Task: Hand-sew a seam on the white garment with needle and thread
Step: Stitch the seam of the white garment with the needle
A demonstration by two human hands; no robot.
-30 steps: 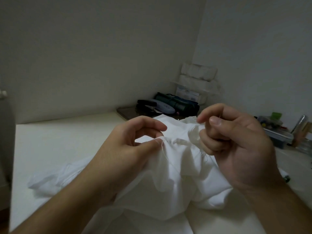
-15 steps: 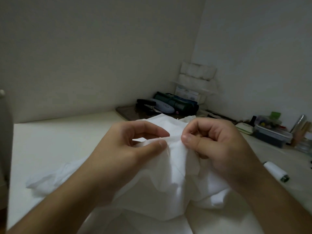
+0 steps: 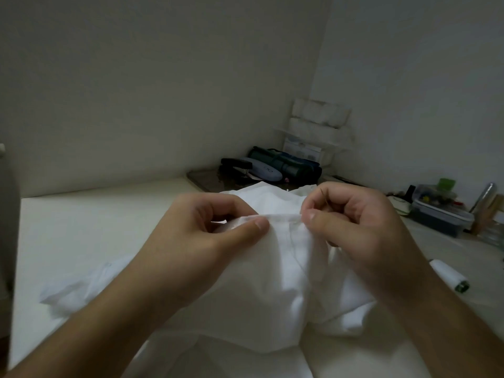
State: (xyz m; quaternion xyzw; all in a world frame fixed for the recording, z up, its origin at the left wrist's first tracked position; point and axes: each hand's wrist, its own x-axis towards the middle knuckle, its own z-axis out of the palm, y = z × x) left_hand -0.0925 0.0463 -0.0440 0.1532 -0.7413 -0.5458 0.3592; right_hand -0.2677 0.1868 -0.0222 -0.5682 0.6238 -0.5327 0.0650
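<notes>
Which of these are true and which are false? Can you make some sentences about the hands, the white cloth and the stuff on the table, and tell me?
1. Both hands pinch the white garment along one folded edge. True: the left hand and the right hand hold it with a short stretch of edge between them.
2. The spool of white thread sits in the left hand. False: it lies on the table, beside the right forearm.
3. A thin needle shows at the right hand's fingers. True.
4. The garment is folded neatly flat. False: it is bunched and lifted.
5. A dark bag lies in the far corner. True.
</notes>
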